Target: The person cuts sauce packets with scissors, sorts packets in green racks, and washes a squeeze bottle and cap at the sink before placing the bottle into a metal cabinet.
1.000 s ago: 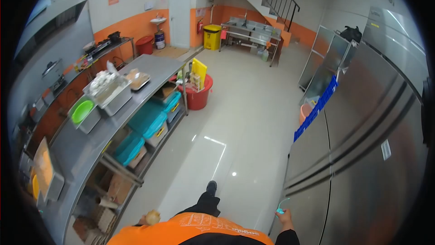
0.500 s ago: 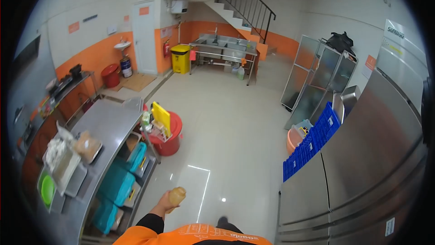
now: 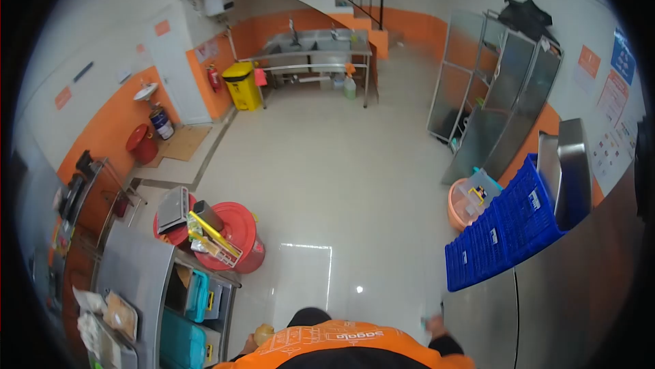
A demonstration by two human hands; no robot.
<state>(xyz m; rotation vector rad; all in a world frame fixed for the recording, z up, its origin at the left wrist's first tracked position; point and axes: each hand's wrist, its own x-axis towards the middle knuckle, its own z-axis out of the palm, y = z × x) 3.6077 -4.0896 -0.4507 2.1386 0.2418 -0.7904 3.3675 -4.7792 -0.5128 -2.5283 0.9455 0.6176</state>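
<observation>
While the person faces the steel sink (image 3: 317, 48) at twelve o'clock, the left hand (image 3: 248, 346) is at nine o'clock with its fingers closed around a tan jar-like thing (image 3: 264, 333), low and just beside the orange shirt (image 3: 355, 338). At three o'clock is the right hand (image 3: 437, 327), quite blurred; a small teal thing (image 3: 425, 322) shows at its fingers, but I cannot tell whether they grasp it firmly. To my judgement, the rounded tan jar-like thing could slip down if the left hand loosens, or if it knocks against the steel bench (image 3: 136, 267), which stands near at ten o'clock. Also the lidded red bin (image 3: 254, 260) at eleven o'clock, with things piled on its top, could be bumped by a careless step, and these things could fall. On the glossy floor (image 3: 382, 198) a foot might slide, if it is wet, which I cannot tell. Compared with half a second ago, the left hand is lower and nearer to the shirt, no longer stretched out over the floor. The right hand, which was out of view then, is visible now, and the blue crates (image 3: 495, 239) at two o'clock appear larger and nearer.
</observation>
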